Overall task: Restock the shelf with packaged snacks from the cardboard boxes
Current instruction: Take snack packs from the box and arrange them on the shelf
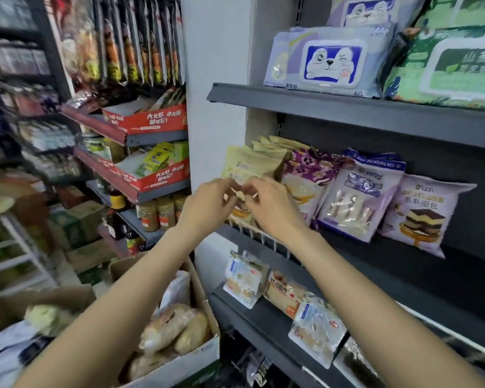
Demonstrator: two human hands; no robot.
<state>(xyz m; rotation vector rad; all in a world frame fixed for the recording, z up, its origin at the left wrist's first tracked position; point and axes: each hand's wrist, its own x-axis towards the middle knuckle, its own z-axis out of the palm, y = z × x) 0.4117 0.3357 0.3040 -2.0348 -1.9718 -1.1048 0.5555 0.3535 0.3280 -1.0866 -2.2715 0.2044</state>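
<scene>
Mid-restock: left hand [207,203] and right hand [269,205] together pinching cream snack pack [249,169] at shelf [263,242]; cardboard box [202,357] still holding bread packs

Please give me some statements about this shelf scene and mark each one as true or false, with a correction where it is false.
1. Both hands, the left hand and the right hand, are at the yellow snack bag on the middle shelf. True.
2. The cardboard box below the arms is empty. False: it holds packaged bread.
3. The mousse cake bag stands at the right end of the row on that shelf. True.
4. The shelf above holds glass bottles. False: wet wipe packs lie there.
5. The purple flowered bag stands to the left of the yellow bag. False: it is on its right.
</scene>
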